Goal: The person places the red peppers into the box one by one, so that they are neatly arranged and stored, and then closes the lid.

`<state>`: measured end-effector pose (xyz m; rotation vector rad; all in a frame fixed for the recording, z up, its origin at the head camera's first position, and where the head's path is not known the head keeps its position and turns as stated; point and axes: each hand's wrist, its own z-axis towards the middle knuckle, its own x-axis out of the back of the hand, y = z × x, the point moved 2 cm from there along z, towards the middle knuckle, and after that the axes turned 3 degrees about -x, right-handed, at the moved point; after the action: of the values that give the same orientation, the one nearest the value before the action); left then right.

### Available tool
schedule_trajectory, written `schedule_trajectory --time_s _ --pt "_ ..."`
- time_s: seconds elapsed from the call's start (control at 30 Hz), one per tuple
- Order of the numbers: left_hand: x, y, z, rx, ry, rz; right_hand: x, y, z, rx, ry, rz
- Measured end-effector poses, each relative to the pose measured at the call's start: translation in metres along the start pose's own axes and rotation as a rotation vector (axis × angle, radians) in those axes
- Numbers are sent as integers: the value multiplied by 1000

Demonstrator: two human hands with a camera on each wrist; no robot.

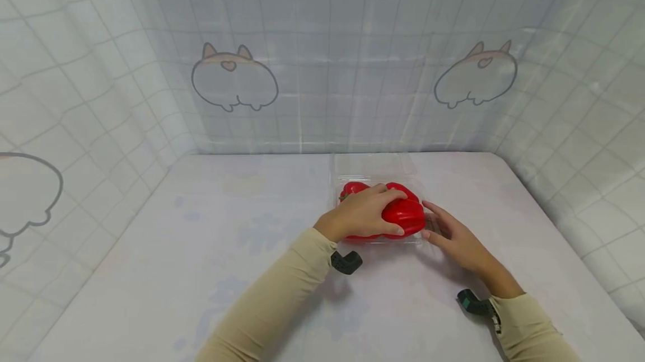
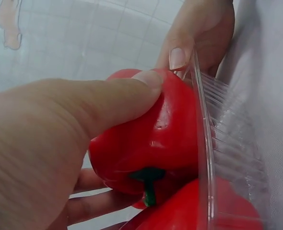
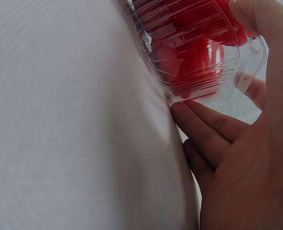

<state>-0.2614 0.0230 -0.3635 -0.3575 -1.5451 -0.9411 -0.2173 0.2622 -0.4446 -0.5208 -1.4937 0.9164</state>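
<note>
My left hand [image 1: 365, 214] grips a glossy red bell pepper [image 1: 405, 217], thumb on the near side and fingers over the far side. In the left wrist view, the pepper's green stem [image 2: 149, 184] points down at another red pepper [image 2: 189, 211]. These peppers sit in an open clear plastic container [image 3: 204, 72] with ribbed walls; my left hand covers part of them. At the container's right end, my right hand [image 1: 461, 241] holds the rim between thumb and fingers. Its lower fingers [image 3: 204, 129] reach down by the container's base, close to the table.
The container's clear lid [image 1: 373, 164] lies folded back toward the rear. A pale table [image 1: 201, 250] spreads around it, with white gridded curtains [image 1: 327, 71] at the back and both sides. Dark wrist devices [image 1: 346, 262] hang below both wrists.
</note>
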Motion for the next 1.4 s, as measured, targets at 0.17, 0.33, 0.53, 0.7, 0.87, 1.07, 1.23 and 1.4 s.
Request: schedule_trajectory --time_s 0.17,0.33,0.53,0.7,0.87,1.07,1.23,1.4 --pt "-1 5 1 -13 12 95 2 0 0 7 -4 9" --pt "-4 11 3 -45 29 216 3 1 1 10 -8 10" --pt "-5 20 2 -92 46 331 3 0 1 9 -10 16" --pt "-2 20 0 -80 1 321 2 0 -1 -6 -9 -11" --pt "7 17 -1 -42 -79 231 0 1 -4 -20 -8 -7" --pt "13 15 -3 34 -97 139 -2 -1 -2 -7 -14 14" --pt "9 20 -1 32 -69 156 -1 0 -2 -1 -11 22" --pt "4 26 1 37 -71 207 0 1 -3 -6 -10 21"
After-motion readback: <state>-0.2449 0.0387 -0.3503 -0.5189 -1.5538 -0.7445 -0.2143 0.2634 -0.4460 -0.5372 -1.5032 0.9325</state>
